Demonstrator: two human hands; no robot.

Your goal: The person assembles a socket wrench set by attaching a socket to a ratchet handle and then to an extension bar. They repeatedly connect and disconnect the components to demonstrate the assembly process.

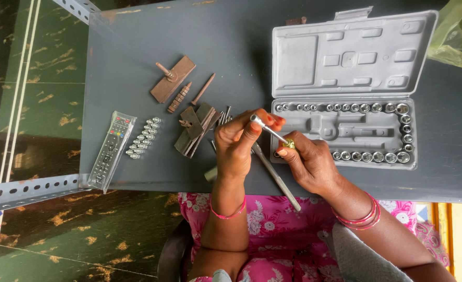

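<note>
Chromed steel catches the light between the two hands: a slim silver extension bar with a small square drive head (269, 129) is held above the near edge of the grey metal table (137, 156), just in front of the open grey plastic socket case (345, 57). Its long axis runs on a diagonal, from upper left to lower right in the head view. The square head points up and left, toward the left hand (236, 141); the lower end points down and right, where a small yellow-green piece sits at the fingertips of the right hand (309, 162).

The left hand pinches the bar near its head between thumb and fingertips. The right hand is closed round the lower end, fingers curled on the yellow-green piece. Both hands touch the bar, one at each end, so neither is nearer.

A longer plain steel rod (275, 175) lies under the hands on a similar diagonal. Rows of shiny sockets (369, 156) line the case.
</note>
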